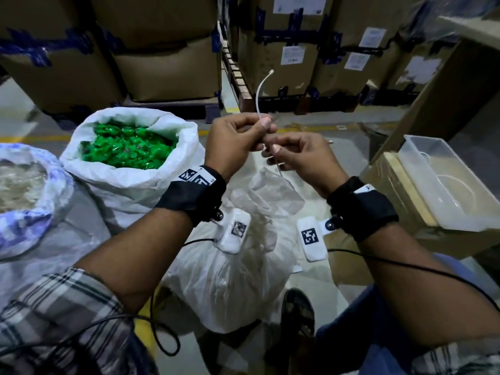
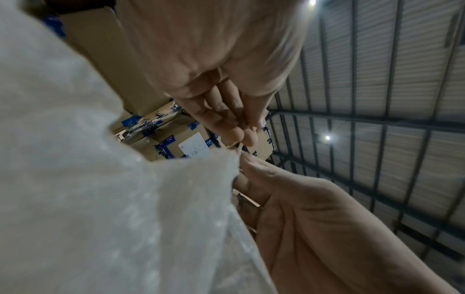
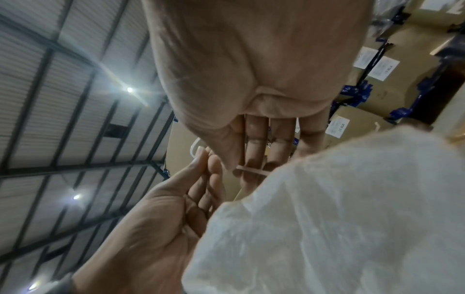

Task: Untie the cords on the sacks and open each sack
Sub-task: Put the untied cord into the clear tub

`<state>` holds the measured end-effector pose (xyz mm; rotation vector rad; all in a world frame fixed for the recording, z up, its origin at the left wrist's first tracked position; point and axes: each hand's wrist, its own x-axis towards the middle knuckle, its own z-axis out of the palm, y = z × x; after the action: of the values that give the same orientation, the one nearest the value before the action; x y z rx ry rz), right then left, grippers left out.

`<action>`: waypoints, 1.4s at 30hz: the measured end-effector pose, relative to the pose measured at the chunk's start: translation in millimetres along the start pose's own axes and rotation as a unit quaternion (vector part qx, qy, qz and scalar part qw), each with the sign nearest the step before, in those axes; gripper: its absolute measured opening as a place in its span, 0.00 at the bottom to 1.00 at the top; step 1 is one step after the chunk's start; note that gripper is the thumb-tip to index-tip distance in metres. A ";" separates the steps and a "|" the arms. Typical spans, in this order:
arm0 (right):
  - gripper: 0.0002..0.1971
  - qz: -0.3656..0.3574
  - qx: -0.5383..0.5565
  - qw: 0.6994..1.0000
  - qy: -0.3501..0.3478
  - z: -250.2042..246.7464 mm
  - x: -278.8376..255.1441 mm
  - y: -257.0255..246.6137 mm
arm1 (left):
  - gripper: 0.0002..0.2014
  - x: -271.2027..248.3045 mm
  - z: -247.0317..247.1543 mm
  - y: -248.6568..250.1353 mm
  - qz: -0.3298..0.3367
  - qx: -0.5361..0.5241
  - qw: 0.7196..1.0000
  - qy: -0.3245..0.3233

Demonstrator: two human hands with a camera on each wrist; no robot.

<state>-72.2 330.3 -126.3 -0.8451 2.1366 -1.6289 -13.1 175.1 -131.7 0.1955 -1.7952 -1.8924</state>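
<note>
My left hand (image 1: 232, 142) and right hand (image 1: 303, 155) both pinch the thin white cord (image 1: 261, 93) above the clear sack (image 1: 230, 266). It looks light, springy, probably slick, so I'd grip near the fingertips. The green-filled sack (image 1: 130, 169) beside it stands open.

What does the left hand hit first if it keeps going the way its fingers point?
Probably the right hand: the left hand points right, fingertips almost meeting it on the white cord both pinch. Depth is unclear.
</note>
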 end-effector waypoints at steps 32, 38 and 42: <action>0.06 -0.025 -0.065 0.831 0.552 -331.6 -88.9 62.2 | 0.18 -13.9 336.1 -61.8 0.035 0.335 0.900 -0.278; 0.08 -0.126 -0.139 0.774 0.604 -342.9 -97.7 60.9 | 0.17 -26.2 357.5 -85.0 0.076 0.406 0.854 -0.315; 0.07 -0.142 -0.173 0.758 0.613 -354.5 -100.6 66.5 | 0.16 -29.3 359.7 -93.2 0.086 0.411 0.855 -0.304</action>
<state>-217.4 674.0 -94.1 -0.0392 3.3688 -2.3660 -173.2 506.9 -188.6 -0.3080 -2.8583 -0.9860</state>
